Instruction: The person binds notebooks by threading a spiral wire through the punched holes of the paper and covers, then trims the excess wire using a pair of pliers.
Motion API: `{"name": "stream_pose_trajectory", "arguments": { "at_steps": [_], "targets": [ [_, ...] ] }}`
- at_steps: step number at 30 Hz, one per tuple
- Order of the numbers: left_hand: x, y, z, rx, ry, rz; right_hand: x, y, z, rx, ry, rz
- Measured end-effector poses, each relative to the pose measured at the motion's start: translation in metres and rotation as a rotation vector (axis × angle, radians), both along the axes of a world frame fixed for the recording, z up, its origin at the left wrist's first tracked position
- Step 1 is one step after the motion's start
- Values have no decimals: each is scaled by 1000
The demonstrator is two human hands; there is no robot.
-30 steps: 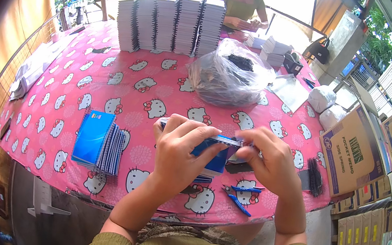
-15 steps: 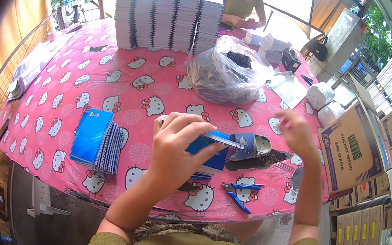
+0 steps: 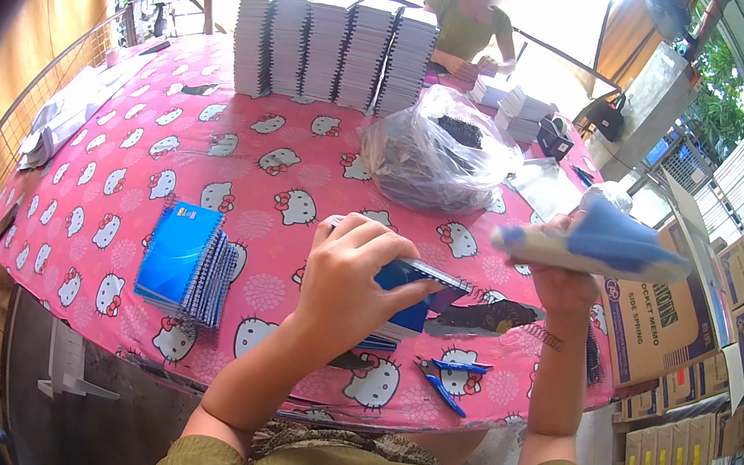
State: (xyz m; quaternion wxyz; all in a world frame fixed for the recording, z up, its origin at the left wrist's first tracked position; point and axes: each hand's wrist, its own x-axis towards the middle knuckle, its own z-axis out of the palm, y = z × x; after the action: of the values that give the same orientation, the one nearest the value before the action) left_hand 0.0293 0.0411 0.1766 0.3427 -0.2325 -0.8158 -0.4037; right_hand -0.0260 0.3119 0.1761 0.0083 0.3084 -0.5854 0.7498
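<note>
My left hand (image 3: 358, 264) is closed round a small blue spiral notebook (image 3: 427, 283), held tilted over the table, its wire coil edge toward the right. Beneath it, more blue notebooks (image 3: 382, 341) show in part. My right hand (image 3: 566, 274) is raised at the right, gripping a blue and beige slipper (image 3: 598, 250) that is smeared by motion. A blue-handled pair of cutting pliers (image 3: 446, 386) lies open in front of me. To the left stands a stack of blue spiral notebooks (image 3: 183, 258).
Tall stacks of spiral-bound pads (image 3: 331, 51) stand at the back. A clear plastic bag (image 3: 434, 160) with dark coils sits at centre. Another person (image 3: 471, 32) works across the pink tablecloth (image 3: 237, 176). Cardboard boxes (image 3: 656, 311) line the right side.
My right hand has picked the slipper up off the table and lifted it to the right. The left hand keeps the notebook in nearly the same place.
</note>
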Motion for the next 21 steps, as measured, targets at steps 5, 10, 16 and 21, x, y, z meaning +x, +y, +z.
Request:
{"name": "stream_pose_trajectory", "arguments": {
  "at_steps": [5, 10, 16, 21],
  "targets": [
    [-2, -1, 3, -32, 1, 1, -4, -9, 13, 647, 62, -217],
    [-3, -2, 8, 31, -92, -16, -7, -33, 27, 555, 152, -154],
    [-5, -11, -4, 228, -41, 14, -13, -41, 21, 653, 135, -159],
    [-2, -19, -27, 729, -349, -246, -8, -57, 25, 46, -184, 32]
  ]
}}
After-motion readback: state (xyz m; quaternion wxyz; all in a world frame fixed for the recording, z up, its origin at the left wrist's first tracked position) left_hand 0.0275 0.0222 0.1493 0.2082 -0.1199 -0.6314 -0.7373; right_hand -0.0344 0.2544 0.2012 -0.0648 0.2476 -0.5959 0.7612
